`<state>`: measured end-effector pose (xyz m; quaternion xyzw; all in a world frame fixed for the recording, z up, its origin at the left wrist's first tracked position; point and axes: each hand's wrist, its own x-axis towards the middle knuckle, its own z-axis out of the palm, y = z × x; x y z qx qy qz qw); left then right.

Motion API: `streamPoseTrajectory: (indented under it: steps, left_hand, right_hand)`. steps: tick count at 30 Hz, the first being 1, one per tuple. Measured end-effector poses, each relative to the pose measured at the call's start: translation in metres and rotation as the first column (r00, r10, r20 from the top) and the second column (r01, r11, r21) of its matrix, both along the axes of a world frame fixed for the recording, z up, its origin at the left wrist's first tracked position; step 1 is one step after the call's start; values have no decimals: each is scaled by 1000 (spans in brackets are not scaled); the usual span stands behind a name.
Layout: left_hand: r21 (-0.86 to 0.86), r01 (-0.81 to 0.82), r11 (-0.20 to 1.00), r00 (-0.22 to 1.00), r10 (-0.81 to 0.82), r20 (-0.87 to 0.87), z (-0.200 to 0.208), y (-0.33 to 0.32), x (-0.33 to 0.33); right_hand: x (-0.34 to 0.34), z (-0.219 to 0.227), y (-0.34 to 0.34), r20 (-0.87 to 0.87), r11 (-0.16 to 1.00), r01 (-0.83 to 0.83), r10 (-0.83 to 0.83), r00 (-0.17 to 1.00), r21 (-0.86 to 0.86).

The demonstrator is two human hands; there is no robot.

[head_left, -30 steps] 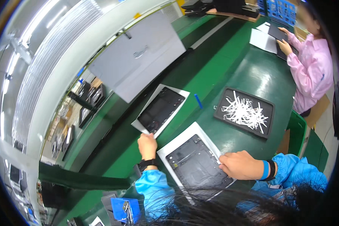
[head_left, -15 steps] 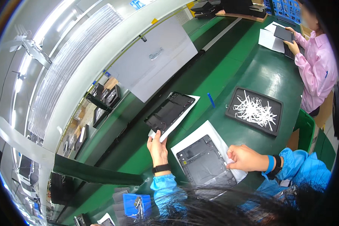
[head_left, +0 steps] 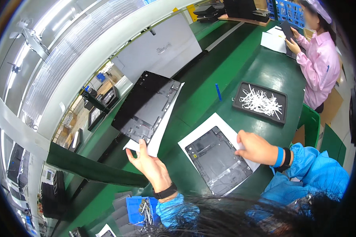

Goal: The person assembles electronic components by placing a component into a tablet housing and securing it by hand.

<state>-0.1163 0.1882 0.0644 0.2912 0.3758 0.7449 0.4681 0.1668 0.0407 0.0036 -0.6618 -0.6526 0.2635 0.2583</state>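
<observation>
A black laptop-type casing (head_left: 154,104) is raised and tilted on the left, with a white sheet (head_left: 159,144) along its underside. My left hand (head_left: 151,168) grips its near corner, thumb on the inner face, other fingers partly hidden behind. A second black casing (head_left: 221,164) lies inner side up on a white sheet (head_left: 215,119) on the bench in front of me. My right hand (head_left: 256,148) is closed at that casing's right edge, fingertips together. What those fingertips pinch, if anything, is too small to make out.
A black tray (head_left: 238,103) of white strips stands on the green bench (head_left: 283,69), beside a blue pen-like stick (head_left: 218,92). Near my left forearm is a blue bin (head_left: 135,211) of small metal parts. A co-worker in pink (head_left: 322,71) holds a dark panel at far right.
My left hand has moved left, and the casing it holds has come up and tilted, showing more of its inner face. My right hand stays at the second casing's edge.
</observation>
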Motion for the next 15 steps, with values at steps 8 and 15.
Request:
streamPoseTrajectory:
  steps: [8,15]
  left_hand:
    - [53,69,996,997,-71,36,0,1,-17]
    - [76,52,996,998,-54,31,3,0,-25]
  right_hand:
    - [-1,-1,0,227,996,83,-73,971,-35]
    - [-5,-16,4,259,996,51,-70,963,79]
